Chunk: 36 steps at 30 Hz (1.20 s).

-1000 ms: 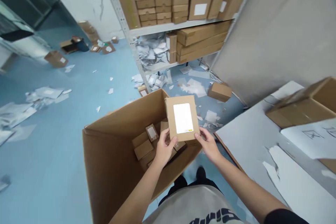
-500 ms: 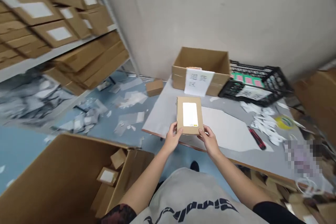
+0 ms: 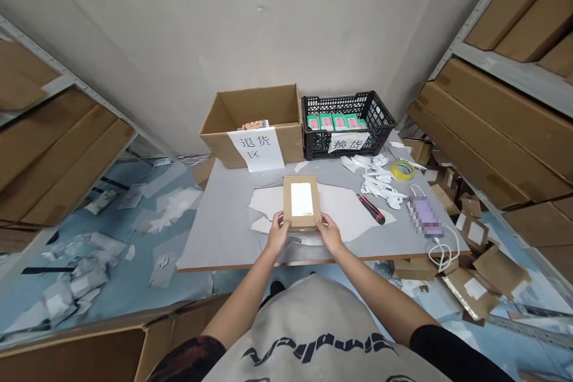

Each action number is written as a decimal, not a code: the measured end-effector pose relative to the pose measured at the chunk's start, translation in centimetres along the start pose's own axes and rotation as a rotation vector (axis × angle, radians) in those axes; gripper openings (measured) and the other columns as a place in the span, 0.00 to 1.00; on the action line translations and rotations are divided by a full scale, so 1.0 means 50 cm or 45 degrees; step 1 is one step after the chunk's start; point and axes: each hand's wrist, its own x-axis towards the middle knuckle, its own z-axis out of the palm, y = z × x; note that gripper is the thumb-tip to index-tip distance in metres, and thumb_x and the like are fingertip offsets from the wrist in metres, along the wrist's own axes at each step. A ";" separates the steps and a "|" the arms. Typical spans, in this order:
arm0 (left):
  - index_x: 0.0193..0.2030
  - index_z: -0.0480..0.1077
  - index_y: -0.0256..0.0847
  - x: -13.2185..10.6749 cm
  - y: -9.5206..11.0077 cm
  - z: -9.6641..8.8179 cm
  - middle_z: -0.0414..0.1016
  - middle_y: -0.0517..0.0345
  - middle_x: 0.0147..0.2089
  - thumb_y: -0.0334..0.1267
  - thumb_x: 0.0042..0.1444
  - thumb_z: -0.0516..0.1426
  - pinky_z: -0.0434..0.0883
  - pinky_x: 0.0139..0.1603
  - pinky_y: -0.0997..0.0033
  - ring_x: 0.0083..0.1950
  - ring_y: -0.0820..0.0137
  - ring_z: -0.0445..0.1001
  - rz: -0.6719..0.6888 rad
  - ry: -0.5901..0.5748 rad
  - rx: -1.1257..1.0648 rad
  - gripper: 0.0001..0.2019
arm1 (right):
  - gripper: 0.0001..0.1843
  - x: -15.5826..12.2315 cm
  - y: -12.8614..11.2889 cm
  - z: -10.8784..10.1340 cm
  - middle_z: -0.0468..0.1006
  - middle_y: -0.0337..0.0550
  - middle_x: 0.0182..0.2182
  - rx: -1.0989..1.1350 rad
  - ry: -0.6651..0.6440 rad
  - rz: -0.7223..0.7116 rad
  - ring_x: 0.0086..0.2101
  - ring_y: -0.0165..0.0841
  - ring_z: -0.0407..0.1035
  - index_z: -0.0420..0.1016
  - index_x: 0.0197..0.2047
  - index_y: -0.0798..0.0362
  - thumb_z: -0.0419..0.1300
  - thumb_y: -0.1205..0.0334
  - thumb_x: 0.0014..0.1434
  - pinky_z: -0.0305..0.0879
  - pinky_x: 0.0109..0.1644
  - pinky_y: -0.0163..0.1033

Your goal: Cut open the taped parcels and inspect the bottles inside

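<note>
Between my two hands is a small brown cardboard box [image 3: 289, 200] with a white label [image 3: 302, 198] on its face. My left hand [image 3: 278, 233] grips its near left corner, thumb on top. At the near right corner my right hand [image 3: 329, 233] grips it the same way. The box is over a torn pale sheet [image 3: 344, 215] on the grey table [image 3: 215, 215]; whether it touches the sheet I cannot tell. To the right lies a red and black utility knife [image 3: 370, 209].
Behind stand an open carton [image 3: 286, 137] with a paper sign and a black crate [image 3: 380, 131] holding pink and green boxes. Crumpled paper [image 3: 380, 182], a tape roll [image 3: 403, 170] and a blurred device with cables [image 3: 425, 215] lie right. Shelves of cartons flank both sides; a large carton [image 3: 161, 328] is front left.
My view has swung right, so the table now faces me squarely. Both hands still hold the box, now over the torn sheet and farther in from the table's left edge.
</note>
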 end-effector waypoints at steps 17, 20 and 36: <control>0.61 0.69 0.45 -0.057 -0.064 -0.301 0.62 0.46 0.67 0.39 0.58 0.56 0.62 0.61 0.43 0.66 0.44 0.56 0.292 0.638 1.475 0.22 | 0.24 -0.035 -0.030 0.430 0.75 0.46 0.53 -0.075 -1.036 0.483 0.52 0.42 0.69 0.69 0.56 0.43 0.63 0.56 0.55 0.70 0.48 0.49; 0.62 0.68 0.45 -0.046 -0.066 -0.305 0.61 0.46 0.67 0.41 0.59 0.55 0.60 0.63 0.42 0.68 0.45 0.55 0.293 0.650 1.361 0.23 | 0.20 -0.042 -0.034 0.431 0.75 0.46 0.52 -0.132 -0.845 0.324 0.53 0.41 0.68 0.72 0.51 0.47 0.61 0.59 0.54 0.67 0.52 0.46; 0.45 0.71 0.43 -0.604 -0.318 -0.935 0.77 0.53 0.48 0.41 0.59 0.53 0.69 0.57 0.62 0.50 0.64 0.75 -0.067 1.393 0.205 0.11 | 0.12 -0.536 0.038 1.000 0.76 0.41 0.42 -0.405 -1.536 -0.289 0.45 0.33 0.71 0.70 0.42 0.49 0.58 0.59 0.53 0.64 0.55 0.42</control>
